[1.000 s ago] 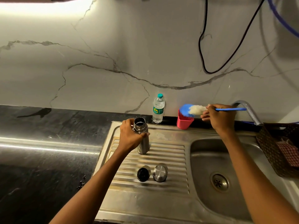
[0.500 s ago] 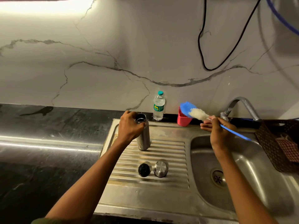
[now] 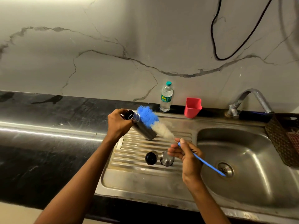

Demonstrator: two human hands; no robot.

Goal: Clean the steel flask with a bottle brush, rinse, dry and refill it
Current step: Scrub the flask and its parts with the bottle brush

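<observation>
Gripping the tilted steel flask (image 3: 142, 126) by its neck over the draining board, the left hand (image 3: 119, 125) is risking a slip. The right hand (image 3: 186, 153) is pinching the bottle brush (image 3: 151, 121), bristles beside the mouth, not inside. Whether the flask and the red cup (image 3: 192, 107) are holding anything is not showing.

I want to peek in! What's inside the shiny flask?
The steel flask is open and tilted; only dark shows inside. The bottle brush lies beside its mouth, not in. Its bottom is hidden.

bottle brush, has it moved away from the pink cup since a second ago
Yes. The bottle brush has swung left, away from the pink cup, to the steel flask mouth.
</observation>
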